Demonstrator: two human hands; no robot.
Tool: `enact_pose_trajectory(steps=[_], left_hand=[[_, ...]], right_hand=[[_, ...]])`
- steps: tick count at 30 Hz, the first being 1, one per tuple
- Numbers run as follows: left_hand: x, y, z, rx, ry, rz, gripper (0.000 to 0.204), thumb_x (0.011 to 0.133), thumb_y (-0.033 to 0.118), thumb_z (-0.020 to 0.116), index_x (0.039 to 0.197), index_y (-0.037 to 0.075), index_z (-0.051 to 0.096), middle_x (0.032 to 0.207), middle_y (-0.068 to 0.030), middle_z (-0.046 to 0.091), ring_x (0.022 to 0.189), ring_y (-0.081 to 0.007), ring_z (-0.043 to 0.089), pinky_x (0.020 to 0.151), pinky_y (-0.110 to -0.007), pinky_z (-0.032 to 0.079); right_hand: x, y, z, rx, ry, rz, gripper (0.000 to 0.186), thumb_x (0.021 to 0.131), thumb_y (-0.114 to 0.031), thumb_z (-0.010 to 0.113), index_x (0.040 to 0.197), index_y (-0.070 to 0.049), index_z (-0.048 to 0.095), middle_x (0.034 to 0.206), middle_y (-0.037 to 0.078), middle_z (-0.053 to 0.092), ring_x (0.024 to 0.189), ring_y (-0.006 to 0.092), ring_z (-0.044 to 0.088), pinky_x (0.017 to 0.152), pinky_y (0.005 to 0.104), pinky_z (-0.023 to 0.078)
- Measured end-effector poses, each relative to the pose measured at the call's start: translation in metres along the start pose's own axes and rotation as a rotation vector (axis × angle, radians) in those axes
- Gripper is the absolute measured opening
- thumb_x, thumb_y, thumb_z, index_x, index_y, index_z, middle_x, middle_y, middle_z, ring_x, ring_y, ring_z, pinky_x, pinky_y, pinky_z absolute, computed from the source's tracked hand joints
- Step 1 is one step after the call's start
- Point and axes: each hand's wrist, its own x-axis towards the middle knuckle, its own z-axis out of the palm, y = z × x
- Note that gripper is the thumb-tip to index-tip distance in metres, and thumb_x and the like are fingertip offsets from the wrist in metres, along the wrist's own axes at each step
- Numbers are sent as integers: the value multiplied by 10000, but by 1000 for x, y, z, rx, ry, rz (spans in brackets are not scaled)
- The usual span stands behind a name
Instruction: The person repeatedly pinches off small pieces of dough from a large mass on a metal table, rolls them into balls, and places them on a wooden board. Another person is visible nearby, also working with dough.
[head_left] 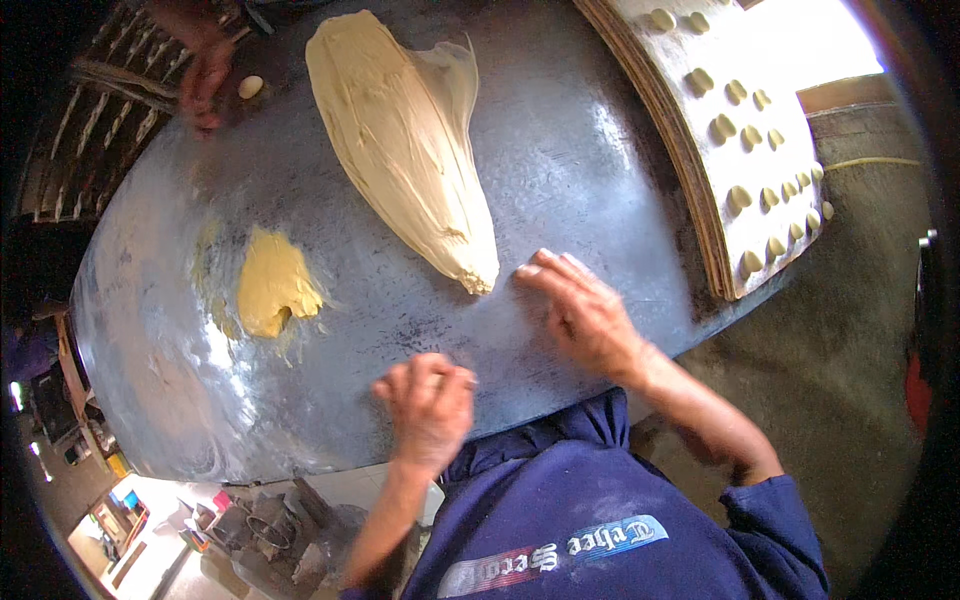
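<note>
Your two hands: the left [425,408], fingers curled above the table [575,170], whether around anything I cannot tell; the right [588,312], opened out, just beside the near tip of one long dough sheet [400,150] lying on the table. To its left, one yellow lump [270,280]. Beyond: one board [738,165] bearing about eighteen small pale pieces [739,200]; one pale ball [250,87] beside a co-worker's hand [206,80].
</note>
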Motion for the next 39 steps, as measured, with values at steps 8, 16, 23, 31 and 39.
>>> enact_pose_trajectory(steps=[8, 16, 23, 31, 39], left_hand=[[14, 3, 7, 43, -20, 61, 104, 831, 178, 682, 902, 249, 652, 992, -19, 507, 961, -270, 479, 818, -476, 333], [29, -11, 10, 95, 55, -46, 64, 819, 189, 671, 850, 229, 632, 982, -17, 519, 949, -276, 497, 838, -477, 344], [16, -37, 9, 213, 127, -113, 61, 829, 214, 673, 878, 244, 653, 978, -10, 511, 973, -255, 487, 851, -474, 343], [-2, -38, 1, 105, 118, -176, 141, 811, 161, 760, 927, 190, 684, 1011, -31, 518, 1016, -276, 477, 931, -468, 327], [37, 12, -24, -375, 219, -634, 468, 822, 64, 804, 1245, 22, 606, 1147, -132, 635, 1005, -241, 635, 790, -346, 546]], right_hand=[[24, -6, 11, -20, 70, 32, 519, 817, -15, 581, 1332, -62, 529, 1331, 195, 580, 1311, 372, 513, 1175, 508, 337], [51, 6, 12, -58, 93, 57, 467, 814, -13, 594, 1275, -46, 529, 1344, 185, 569, 1306, 400, 495, 1166, 489, 356], [60, 21, 3, 24, 69, 218, 518, 744, 65, 565, 1245, -62, 537, 1271, 191, 601, 1234, 381, 558, 1074, 488, 457], [50, 14, 3, -31, 220, 78, 484, 810, -44, 653, 1278, -48, 527, 1221, 146, 636, 1169, 317, 599, 1018, 464, 467], [21, 6, -37, 8, 113, 176, 601, 794, -214, 782, 1342, -127, 552, 908, 102, 609, 883, 273, 636, 745, 396, 531]])
